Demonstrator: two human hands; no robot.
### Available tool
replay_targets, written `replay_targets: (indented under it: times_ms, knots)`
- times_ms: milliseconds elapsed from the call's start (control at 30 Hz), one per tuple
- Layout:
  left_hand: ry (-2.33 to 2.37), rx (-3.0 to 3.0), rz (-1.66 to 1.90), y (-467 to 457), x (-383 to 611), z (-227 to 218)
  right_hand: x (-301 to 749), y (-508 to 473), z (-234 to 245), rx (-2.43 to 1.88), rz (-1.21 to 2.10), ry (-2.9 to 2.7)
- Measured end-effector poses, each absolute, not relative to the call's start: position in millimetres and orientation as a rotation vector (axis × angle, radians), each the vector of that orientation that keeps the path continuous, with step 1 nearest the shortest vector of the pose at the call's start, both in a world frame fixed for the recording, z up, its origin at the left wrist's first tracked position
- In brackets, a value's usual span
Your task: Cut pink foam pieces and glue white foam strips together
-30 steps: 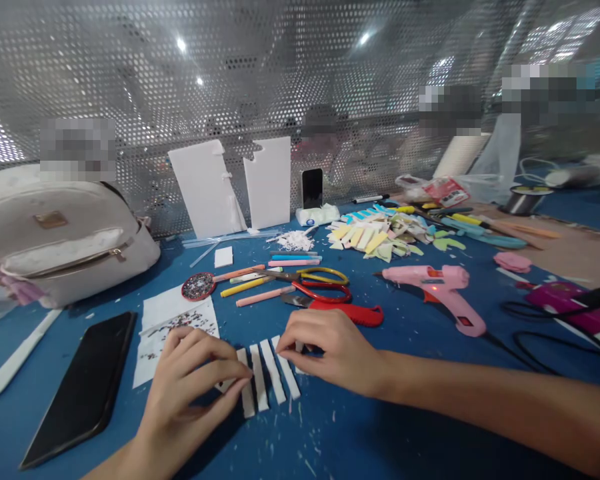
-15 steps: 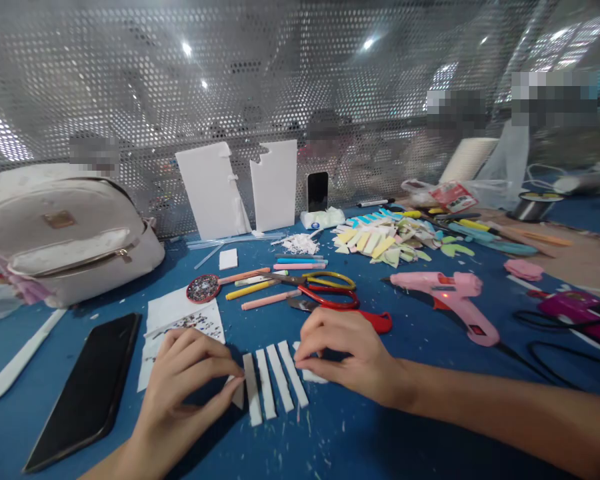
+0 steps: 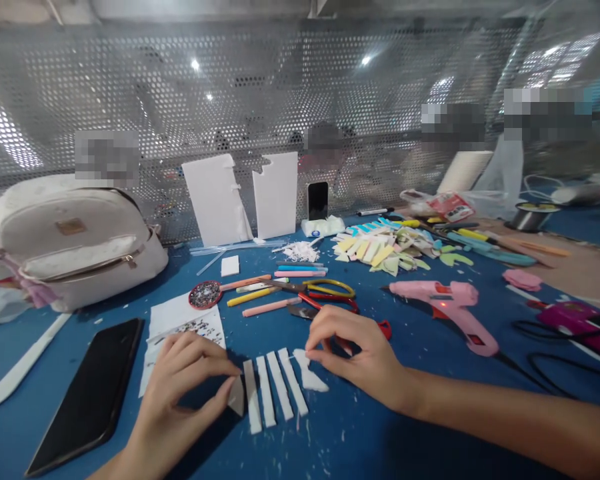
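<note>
Several narrow white foam strips [image 3: 273, 390] lie side by side on the blue tabletop, between my two hands. At the left end of the row, my left hand [image 3: 187, 390] pinches a small curved white foam piece [image 3: 237, 398] between thumb and forefinger. My right hand [image 3: 355, 347] is closed, thumb and forefinger tips together at the upper edge of an irregular white foam piece [image 3: 311, 375]. Whether those tips grip that piece or something tiny is hidden. Behind my right hand lie scissors [image 3: 330, 289] and a red-handled tool [image 3: 384, 329], partly covered.
A pink glue gun [image 3: 443, 303] lies right, its cord trailing. Left are a black phone [image 3: 87, 393], a white plastic knife [image 3: 23, 370] and a glitter-strewn paper [image 3: 160, 320]. Markers [image 3: 270, 307], paper scraps [image 3: 380, 247], a backpack [image 3: 80, 247] and white boards [image 3: 217, 200] stand or lie farther back.
My right hand has shifted slightly right, uncovering more of the irregular white piece. My left hand has drawn a little left, showing more of the curved piece. The view has tilted up slightly.
</note>
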State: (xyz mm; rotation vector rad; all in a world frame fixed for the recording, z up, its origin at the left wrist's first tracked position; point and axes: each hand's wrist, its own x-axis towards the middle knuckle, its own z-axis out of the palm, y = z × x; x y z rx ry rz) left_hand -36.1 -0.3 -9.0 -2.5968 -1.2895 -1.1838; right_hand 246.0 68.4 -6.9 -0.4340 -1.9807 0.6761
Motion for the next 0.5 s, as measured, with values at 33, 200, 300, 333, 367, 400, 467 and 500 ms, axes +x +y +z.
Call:
replay_targets:
  times_ms: [33, 200, 300, 333, 367, 400, 467, 500]
  knots:
    - [-1.293, -2.596, -1.179, -0.4, -36.3, -8.9, 247.4, 68.9, -7.8, -0.444, 0.692, -1.988]
    - [-1.358, -2.566, -1.112, -1.6, -40.8, -11.0, 253.9, 72.5, -12.8, -0.476, 0.707, -2.101]
    - [-1.337, -2.564, -1.015, -1.6, -44.5, -12.7, 256.5, 74.3, -13.7, -0.494, 0.678, -2.185]
    - [-1.318, -2.565, -0.994, -1.5, -45.2, -13.1, 257.2, 74.7, -13.8, -0.503, 0.661, -2.215]
    - [-1.298, -2.564, -0.974, -1.3, -45.6, -13.4, 258.0, 75.1, -13.9, -0.508, 0.644, -2.245]
    - [-1.281, -2.558, -0.956, -1.2, -45.8, -13.5, 258.6, 75.5, -14.0, -0.514, 0.631, -2.27]
    - [-1.254, -2.536, -0.918, -1.5, -45.5, -13.6, 259.6, 76.1, -13.9, -0.526, 0.626, -2.307]
    - [-1.244, -2.519, -0.903, -1.9, -45.5, -13.7, 259.7, 76.4, -13.8, -0.536, 0.63, -2.325]
